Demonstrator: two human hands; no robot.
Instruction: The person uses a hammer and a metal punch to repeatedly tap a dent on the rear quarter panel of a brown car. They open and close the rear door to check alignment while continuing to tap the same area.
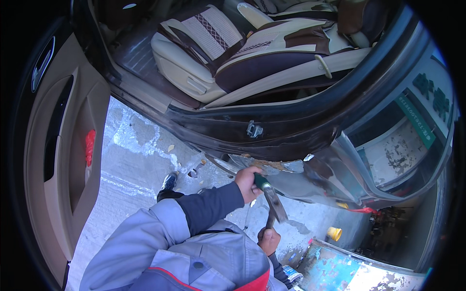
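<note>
My left hand [247,184] is wrapped round a tool with a green handle [261,181], held close to the car's lower body edge. Its working end is hidden by my fingers, so I cannot tell its kind. In my right hand [269,240], nearer my body, is the handle of a hammer [276,207]. The hammer's long metal head reaches up to the green handle's butt and appears to touch it. Just beyond my left hand, a torn, rusty strip of body metal [279,166] shows bare and flaking along the dark car body [223,128].
An open door [43,179] stands at the left, with a red item [90,145] in its pocket. Beige and brown seats [194,53] lie inside the car. A yellow cup [334,234] and a worn painted panel [335,269] are at the lower right. Concrete floor [131,169] lies below.
</note>
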